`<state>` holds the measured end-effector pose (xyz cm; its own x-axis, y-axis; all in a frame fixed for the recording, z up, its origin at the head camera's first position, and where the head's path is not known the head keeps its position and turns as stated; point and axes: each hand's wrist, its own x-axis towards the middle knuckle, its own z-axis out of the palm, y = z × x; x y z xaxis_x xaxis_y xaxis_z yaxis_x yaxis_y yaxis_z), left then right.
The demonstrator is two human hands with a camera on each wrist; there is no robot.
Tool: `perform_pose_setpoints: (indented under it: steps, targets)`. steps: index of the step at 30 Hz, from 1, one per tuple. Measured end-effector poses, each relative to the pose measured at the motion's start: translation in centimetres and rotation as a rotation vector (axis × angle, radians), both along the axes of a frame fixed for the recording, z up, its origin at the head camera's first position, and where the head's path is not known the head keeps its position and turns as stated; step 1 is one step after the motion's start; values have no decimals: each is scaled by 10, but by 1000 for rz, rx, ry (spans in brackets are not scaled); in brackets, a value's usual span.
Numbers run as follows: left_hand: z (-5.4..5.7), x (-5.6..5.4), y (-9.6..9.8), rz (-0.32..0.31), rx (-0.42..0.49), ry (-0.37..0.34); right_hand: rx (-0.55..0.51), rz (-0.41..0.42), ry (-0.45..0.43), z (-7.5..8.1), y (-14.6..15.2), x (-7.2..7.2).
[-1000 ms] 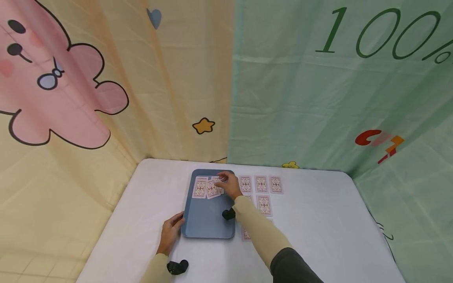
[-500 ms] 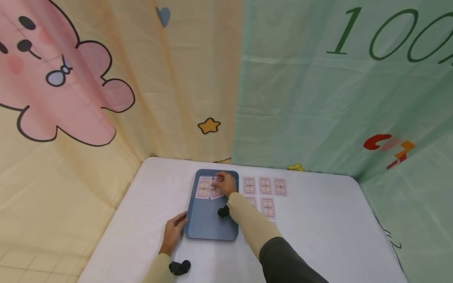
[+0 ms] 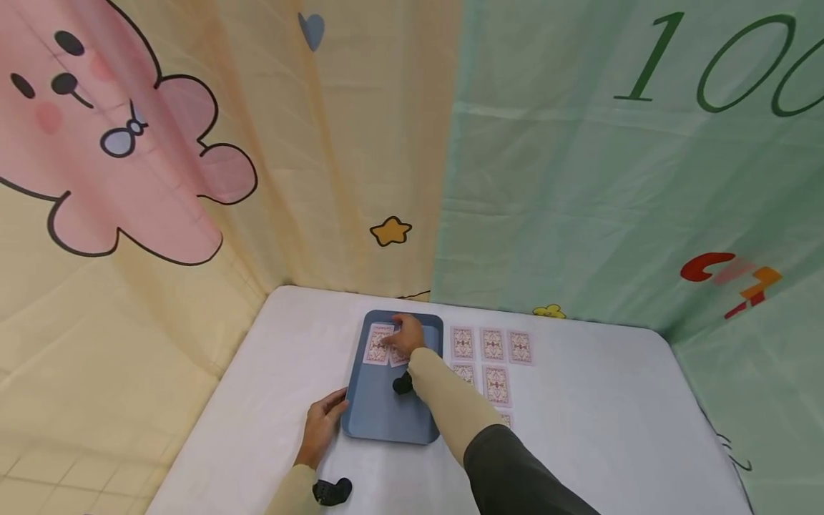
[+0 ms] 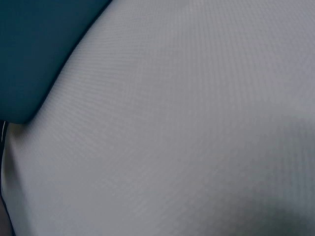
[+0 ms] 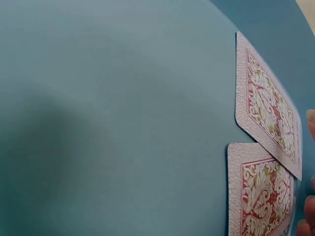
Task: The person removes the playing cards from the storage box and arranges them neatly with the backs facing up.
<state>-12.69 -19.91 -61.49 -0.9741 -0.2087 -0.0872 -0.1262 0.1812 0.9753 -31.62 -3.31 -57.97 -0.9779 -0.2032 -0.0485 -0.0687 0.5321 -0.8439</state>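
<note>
A blue-grey tray (image 3: pixel 386 411) lies on the table, its corner also in the left wrist view. My left hand (image 3: pixel 320 429) holds the tray's left rim, thumb at the edge; the left wrist view leaves those fingers out. Over the tray's far end reaches my right hand (image 3: pixel 410 339), finger and thumb spread over face-down playing cards. One playing card (image 3: pixel 377 346) shows left of it; another (image 3: pixel 398 358) is partly covered by the hand. Close up, a tilted card (image 5: pixel 269 105) overlaps a second card (image 5: pixel 263 196), with fingertips (image 5: pixel 311 211) just beyond their far ends.
Right of the tray several face-down cards lie in rows: three across the back, among them a card (image 3: pixel 493 345), and more in front, including another card (image 3: pixel 496 387). My right forearm covers part of them. Curtains (image 3: pixel 360 157) hang behind the white table (image 3: pixel 592 415).
My right hand has shifted left across the tray and its fingers have spread, covering more of the tilted card. The left hand stays at the rim. The head view has turned slightly left.
</note>
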Motion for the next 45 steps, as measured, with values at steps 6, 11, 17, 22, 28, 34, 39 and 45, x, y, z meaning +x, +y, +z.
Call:
perform_pose_setpoints:
  steps: [6,11,17,22,28,34,39,45]
  targets:
    - [11,1,2,-11,26,-16,71,45,-13,-2,-3,-1]
    - [30,4,5,-13,42,-22,180,88,1,-1,-4,4]
    - [17,1,3,0,31,-33,240,134,-9,1,-5,7]
    - [6,-1,2,8,34,-35,284,162,-5,2,-7,8]
    - [6,-1,3,9,46,-43,337,187,3,4,-9,10]
    - [14,0,5,16,18,-45,284,173,-16,3,-10,9]
    - [28,3,9,15,-5,-47,187,155,-9,1,-9,10]
    - [11,2,4,16,-23,-25,28,115,4,-1,-9,17]
